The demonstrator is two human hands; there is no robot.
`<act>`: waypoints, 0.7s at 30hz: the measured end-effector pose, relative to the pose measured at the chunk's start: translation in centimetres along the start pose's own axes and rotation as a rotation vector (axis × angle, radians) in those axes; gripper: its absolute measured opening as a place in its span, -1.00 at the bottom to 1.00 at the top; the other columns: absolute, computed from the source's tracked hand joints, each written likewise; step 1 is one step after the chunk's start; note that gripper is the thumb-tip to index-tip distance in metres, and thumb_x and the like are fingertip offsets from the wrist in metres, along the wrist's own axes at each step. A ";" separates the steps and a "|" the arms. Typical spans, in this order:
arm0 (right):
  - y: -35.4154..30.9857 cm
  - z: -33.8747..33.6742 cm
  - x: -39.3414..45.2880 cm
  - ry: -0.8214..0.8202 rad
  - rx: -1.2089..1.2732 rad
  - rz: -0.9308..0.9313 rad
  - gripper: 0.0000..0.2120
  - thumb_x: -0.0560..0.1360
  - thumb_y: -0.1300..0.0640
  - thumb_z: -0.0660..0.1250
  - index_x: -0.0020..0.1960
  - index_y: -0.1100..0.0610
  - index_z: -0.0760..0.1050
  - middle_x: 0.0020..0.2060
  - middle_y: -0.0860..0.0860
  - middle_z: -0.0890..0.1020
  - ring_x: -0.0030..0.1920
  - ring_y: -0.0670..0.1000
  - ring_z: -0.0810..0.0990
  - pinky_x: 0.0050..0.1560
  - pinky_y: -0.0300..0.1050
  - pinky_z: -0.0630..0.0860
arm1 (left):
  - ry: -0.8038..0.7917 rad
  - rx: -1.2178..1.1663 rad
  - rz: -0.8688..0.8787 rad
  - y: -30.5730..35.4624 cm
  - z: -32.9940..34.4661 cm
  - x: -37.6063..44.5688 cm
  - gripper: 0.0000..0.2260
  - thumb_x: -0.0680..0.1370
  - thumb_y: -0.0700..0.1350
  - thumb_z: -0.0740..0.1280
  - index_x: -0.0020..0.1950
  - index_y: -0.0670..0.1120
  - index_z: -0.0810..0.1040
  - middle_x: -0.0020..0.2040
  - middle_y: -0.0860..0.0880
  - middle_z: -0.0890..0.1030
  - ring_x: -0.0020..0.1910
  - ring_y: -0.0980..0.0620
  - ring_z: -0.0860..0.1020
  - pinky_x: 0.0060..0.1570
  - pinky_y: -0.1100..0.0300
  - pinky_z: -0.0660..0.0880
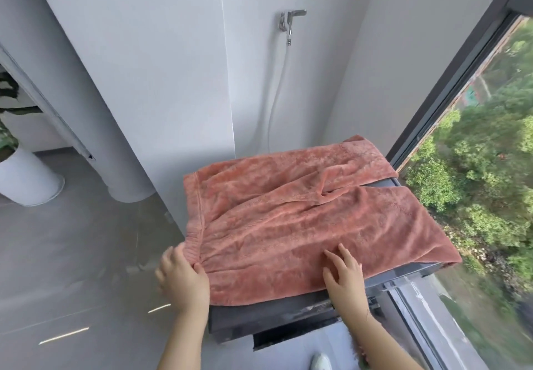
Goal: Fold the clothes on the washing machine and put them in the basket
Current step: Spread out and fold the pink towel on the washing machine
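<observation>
A pair of salmon-pink fleecy trousers lies spread flat over the top of the dark washing machine, waistband to the left, both legs running right. My left hand pinches the near corner of the elastic waistband at the machine's front left edge. My right hand rests flat with straight fingers on the near trouser leg by the front edge. No basket is in view.
A large window runs along the right, close to the machine. A tap with a white hose hangs on the wall behind. A round white column and a white plant pot stand on the grey floor at left.
</observation>
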State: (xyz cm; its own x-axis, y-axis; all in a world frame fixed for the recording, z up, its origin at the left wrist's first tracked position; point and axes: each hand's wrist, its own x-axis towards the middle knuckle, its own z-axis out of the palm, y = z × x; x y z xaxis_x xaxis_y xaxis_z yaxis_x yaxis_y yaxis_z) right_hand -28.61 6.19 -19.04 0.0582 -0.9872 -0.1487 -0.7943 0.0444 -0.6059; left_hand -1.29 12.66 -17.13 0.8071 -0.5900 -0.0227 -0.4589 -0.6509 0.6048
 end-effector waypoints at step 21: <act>14.4 -15.8 7.7 0.399 0.999 0.778 -0.69 0.54 -0.03 0.32 0.06 0.24 0.48 -0.26 0.09 0.49 -0.35 0.01 0.41 -0.36 -0.13 0.37 | -0.721 -0.084 0.694 23.4 13.2 -13.0 -0.72 0.65 -0.06 0.14 0.36 0.04 0.42 0.51 0.10 0.17 0.45 0.13 0.24 0.33 0.32 0.11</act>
State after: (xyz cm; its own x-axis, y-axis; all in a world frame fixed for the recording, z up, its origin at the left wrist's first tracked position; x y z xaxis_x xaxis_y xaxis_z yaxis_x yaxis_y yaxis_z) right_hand -49.20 -3.24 -16.58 -0.5229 -0.6224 -0.5824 0.2539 0.5385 -0.8035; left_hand -27.48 -1.21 -13.22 -0.0598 -0.9928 -0.1041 -0.6920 -0.0339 0.7211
